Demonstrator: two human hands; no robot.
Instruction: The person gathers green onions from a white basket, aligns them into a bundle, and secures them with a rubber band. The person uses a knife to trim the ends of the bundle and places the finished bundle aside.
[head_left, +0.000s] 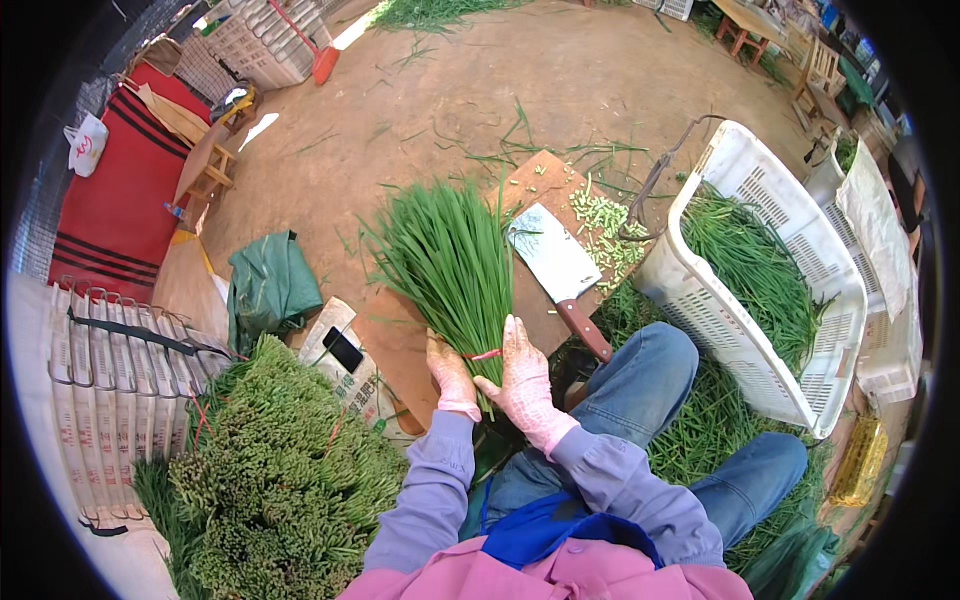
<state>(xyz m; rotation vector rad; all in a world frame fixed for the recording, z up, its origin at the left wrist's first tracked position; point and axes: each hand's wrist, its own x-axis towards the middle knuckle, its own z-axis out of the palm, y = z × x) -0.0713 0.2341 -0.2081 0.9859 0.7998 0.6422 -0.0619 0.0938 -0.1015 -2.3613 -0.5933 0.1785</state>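
Note:
My left hand (450, 375) and my right hand (523, 379), in pink patterned gloves, hold a bundle of green garlic chives (454, 247) between them near its lower end. A red tie (484, 354) circles the bundle just between my palms. The leaves fan out away from me over a wooden board (540, 319). To the right of the bundle, a cleaver (559, 259) lies flat on the board, its brown handle towards my knee. Short cut stem ends (607, 225) are scattered beyond the blade.
A white plastic crate (750, 367) with loose chives stands tilted at my right. Left of me rises a large pile of tied bundles (285, 465), near stacked crates (127, 397). A phone (343, 349) rests on a sack. Loose greens (697, 420) lie around my legs.

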